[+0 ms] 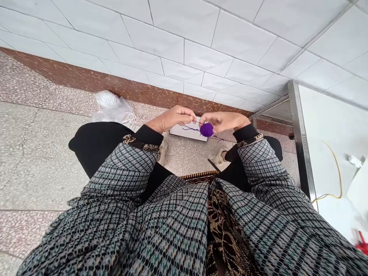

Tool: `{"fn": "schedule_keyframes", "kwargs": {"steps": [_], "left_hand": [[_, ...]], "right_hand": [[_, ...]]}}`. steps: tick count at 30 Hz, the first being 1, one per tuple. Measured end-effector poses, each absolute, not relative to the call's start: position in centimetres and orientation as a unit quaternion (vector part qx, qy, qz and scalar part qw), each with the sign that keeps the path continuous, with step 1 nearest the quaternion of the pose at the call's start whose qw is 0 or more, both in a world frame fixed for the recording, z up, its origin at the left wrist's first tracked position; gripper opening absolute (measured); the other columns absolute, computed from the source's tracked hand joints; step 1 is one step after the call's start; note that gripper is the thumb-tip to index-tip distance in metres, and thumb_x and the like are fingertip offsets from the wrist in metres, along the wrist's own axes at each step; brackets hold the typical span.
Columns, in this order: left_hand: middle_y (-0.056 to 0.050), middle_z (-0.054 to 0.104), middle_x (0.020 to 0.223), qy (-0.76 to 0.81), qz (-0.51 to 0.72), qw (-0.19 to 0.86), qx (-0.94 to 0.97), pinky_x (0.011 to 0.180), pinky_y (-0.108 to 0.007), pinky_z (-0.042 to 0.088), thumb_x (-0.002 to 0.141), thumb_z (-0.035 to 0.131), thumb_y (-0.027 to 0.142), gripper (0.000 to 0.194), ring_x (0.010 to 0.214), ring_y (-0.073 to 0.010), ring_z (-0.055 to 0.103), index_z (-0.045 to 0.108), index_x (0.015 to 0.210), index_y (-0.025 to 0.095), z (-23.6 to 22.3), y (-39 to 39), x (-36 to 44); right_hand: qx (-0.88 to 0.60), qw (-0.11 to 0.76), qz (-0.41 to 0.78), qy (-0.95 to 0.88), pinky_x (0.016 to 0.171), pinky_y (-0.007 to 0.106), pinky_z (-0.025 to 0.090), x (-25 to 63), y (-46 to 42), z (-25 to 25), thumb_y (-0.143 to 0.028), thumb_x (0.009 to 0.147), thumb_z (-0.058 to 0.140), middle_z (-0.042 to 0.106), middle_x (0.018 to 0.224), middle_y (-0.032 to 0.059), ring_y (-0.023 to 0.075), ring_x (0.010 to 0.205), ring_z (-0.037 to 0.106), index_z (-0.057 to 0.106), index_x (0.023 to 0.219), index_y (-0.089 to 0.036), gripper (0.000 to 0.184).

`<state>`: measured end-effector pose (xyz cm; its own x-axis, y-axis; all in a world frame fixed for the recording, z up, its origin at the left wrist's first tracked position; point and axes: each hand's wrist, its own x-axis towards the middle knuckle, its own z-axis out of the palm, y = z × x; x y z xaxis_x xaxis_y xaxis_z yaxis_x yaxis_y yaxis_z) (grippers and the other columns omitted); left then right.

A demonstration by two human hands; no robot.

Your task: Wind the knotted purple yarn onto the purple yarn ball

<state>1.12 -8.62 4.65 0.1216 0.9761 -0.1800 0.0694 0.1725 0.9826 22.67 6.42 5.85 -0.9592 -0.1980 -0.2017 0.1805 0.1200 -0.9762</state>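
Nearest you, the patterned grey, black and green coat [115,207] opens over a black-and-gold patterned garment [224,230]. Beyond it, between your black-clad knees, shows the edge of a yellow-and-black striped item [199,176].

Farther forward, your two hands face each other, close together. Your left hand [176,117] pinches a thin strand of yarn [198,122] between thumb and forefinger. Your right hand [224,120] has its fingers curled and grips a small, round, purple yarn ball [206,130], which lies between the two hands, nearer the right.

Below them, two light-coloured shoes [163,151] stand apart on the speckled stone floor [184,153]. A flat white rectangular board with a dark edge [188,133] lies beyond the shoes; loose purple yarn [191,128] shows across it and trails to the right.

To your right, a white worktop with a metal frame [324,130] bears a yellow cable [340,180], a small white plug-like item [355,161] and a partly visible red item [361,245].

Farther off to the left, a white yarn ball [107,99] sits at a translucent plastic bag [113,114], near the reddish-brown skirting [155,95] of the white tiled wall [201,57].
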Motion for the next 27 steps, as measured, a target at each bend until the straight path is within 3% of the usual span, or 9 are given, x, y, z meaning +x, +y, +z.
{"fn": "schedule_keyframes", "kwargs": {"steps": [5, 8, 12, 16, 19, 21, 23, 25, 27], "left_hand": [[0.005, 0.037, 0.055, 0.469, 0.505, 0.589, 0.423, 0.049, -0.022, 0.02, 0.08, 0.073, 0.028, 0.014, 0.047, -0.0065, 0.026, 0.071, 0.079, 0.014, 4.0, -8.4, 1.6], [0.006, 0.033, 0.052, 0.478, 0.515, 0.589, 0.399, 0.048, -0.022, 0.015, 0.079, 0.074, 0.029, 0.016, 0.046, -0.0056, 0.023, 0.069, 0.075, 0.014, 3.5, -8.2, 1.7], [0.006, 0.035, 0.051, 0.512, 0.488, 0.574, 0.413, 0.048, -0.022, 0.016, 0.082, 0.069, 0.026, 0.014, 0.045, -0.0059, 0.025, 0.07, 0.076, 0.014, 2.9, -8.0, 2.1], [0.001, 0.05, 0.057, 0.5, 0.371, 0.574, 0.532, 0.052, -0.02, 0.029, 0.084, 0.068, 0.024, 0.014, 0.051, -0.0079, 0.04, 0.074, 0.078, 0.013, 3.4, -8.2, 2.8], [-0.001, 0.058, 0.062, 0.466, 0.342, 0.574, 0.581, 0.054, -0.021, 0.035, 0.084, 0.069, 0.028, 0.017, 0.055, -0.0094, 0.046, 0.076, 0.08, 0.014, 3.9, -8.5, 2.7], [-0.001, 0.057, 0.061, 0.461, 0.388, 0.567, 0.561, 0.054, -0.021, 0.035, 0.083, 0.069, 0.028, 0.017, 0.054, -0.0093, 0.046, 0.075, 0.075, 0.014, 4.0, -8.5, 2.2], [-0.001, 0.054, 0.057, 0.469, 0.452, 0.56, 0.512, 0.053, -0.022, 0.035, 0.081, 0.069, 0.026, 0.017, 0.052, -0.0087, 0.043, 0.071, 0.07, 0.014, 3.9, -8.5, 1.8], [-0.001, 0.052, 0.055, 0.475, 0.491, 0.565, 0.463, 0.052, -0.022, 0.034, 0.079, 0.07, 0.024, 0.017, 0.05, -0.0084, 0.041, 0.068, 0.066, 0.014, 3.7, -8.4, 1.6], [-0.001, 0.05, 0.055, 0.467, 0.505, 0.588, 0.426, 0.053, -0.023, 0.035, 0.078, 0.071, 0.023, 0.016, 0.05, -0.0082, 0.041, 0.068, 0.066, 0.013, 3.5, -8.4, 1.7]], "right_hand": [[0.063, -0.087, -0.764, 0.636, 0.073, 0.025, 0.055, 23.8, 7.2, 6.6, -0.064, 0.072, 0.089, 0.065, 0.116, 0.0089, 0.0115, 0.084, 0.062, 0.051, 0.124, -0.018, 0.08], [0.167, -0.18, -0.718, 0.651, 0.072, 0.03, 0.059, 23.6, 6.9, 7.6, -0.074, 0.079, 0.078, 0.063, 0.121, 0.0109, 0.0143, 0.085, 0.06, 0.049, 0.132, -0.02, 0.081], [0.266, -0.22, -0.654, 0.673, 0.079, 0.031, 0.06, 22.8, 6.9, 8.1, -0.072, 0.084, 0.072, 0.06, 0.122, 0.0108, 0.0174, 0.095, 0.061, 0.051, 0.128, -0.022, 0.071], [0.332, -0.268, -0.594, 0.682, 0.082, 0.03, 0.058, 21.7, 7.9, 6.0, -0.052, 0.089, 0.072, 0.06, 0.116, 0.0086, 0.0177, 0.097, 0.061, 0.05, 0.125, -0.023, 0.051], [0.347, -0.175, -0.524, 0.758, 0.082, 0.03, 0.055, 21.3, 7.9, 4.4, -0.028, 0.083, 0.073, 0.062, 0.108, 0.007, 0.0162, 0.09, 0.058, 0.055, 0.115, -0.018, 0.038], [0.268, -0.018, -0.508, 0.819, 0.082, 0.029, 0.052, 21.5, 7.4, 4.4, -0.018, 0.075, 0.074, 0.064, 0.101, 0.0057, 0.0153, 0.088, 0.057, 0.06, 0.108, -0.015, 0.036], [0.132, 0.119, -0.555, 0.813, 0.081, 0.028, 0.052, 22.1, 6.8, 5.2, -0.019, 0.073, 0.077, 0.065, 0.101, 0.0054, 0.0142, 0.087, 0.058, 0.062, 0.109, -0.014, 0.04], [0.04, 0.138, -0.645, 0.75, 0.08, 0.028, 0.054, 22.8, 6.5, 6.3, -0.03, 0.075, 0.082, 0.065, 0.107, 0.0063, 0.0134, 0.087, 0.06, 0.06, 0.117, -0.014, 0.049], [0.04, 0.043, -0.718, 0.694, 0.079, 0.028, 0.056, 23.3, 6.3, 7.2, -0.048, 0.076, 0.086, 0.064, 0.112, 0.0071, 0.0128, 0.086, 0.061, 0.055, 0.12, -0.017, 0.062]]}}
